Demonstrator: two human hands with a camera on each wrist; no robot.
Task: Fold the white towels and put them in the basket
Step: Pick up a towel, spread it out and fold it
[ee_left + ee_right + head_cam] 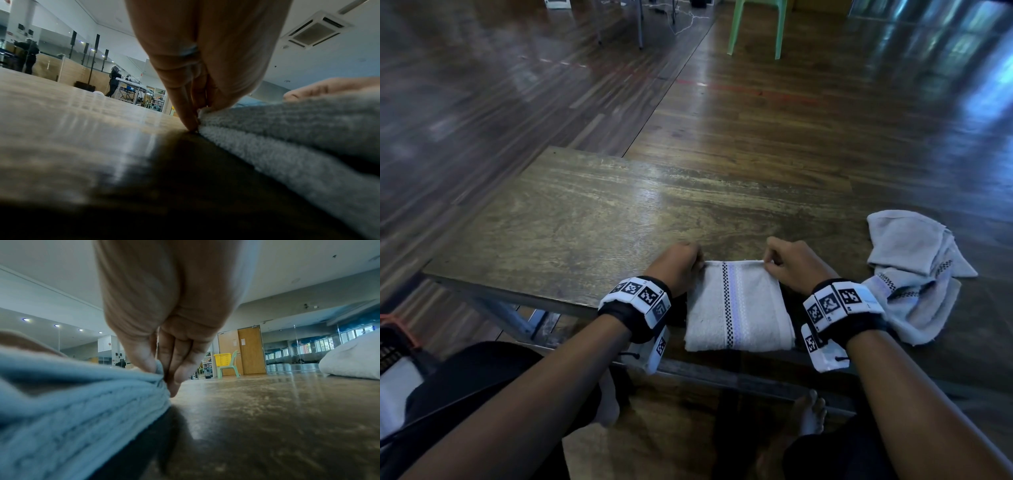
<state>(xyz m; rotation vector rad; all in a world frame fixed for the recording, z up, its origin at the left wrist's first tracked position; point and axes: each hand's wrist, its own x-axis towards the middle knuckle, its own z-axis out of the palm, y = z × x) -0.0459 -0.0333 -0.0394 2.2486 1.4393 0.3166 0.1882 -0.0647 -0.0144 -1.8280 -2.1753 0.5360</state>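
Folding: your left hand [681, 265] and right hand [789, 265] pinch the striped towel's [738, 308] far corners.
Next: you likely fold again, edges aligned.

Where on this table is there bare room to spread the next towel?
The table is bare left of the left hand out to its left edge, and across the far strip beyond both hands. The near centre holds the folded towel, both hands pinching its far corners, right hand. The right side is crowded by the crumpled towels.
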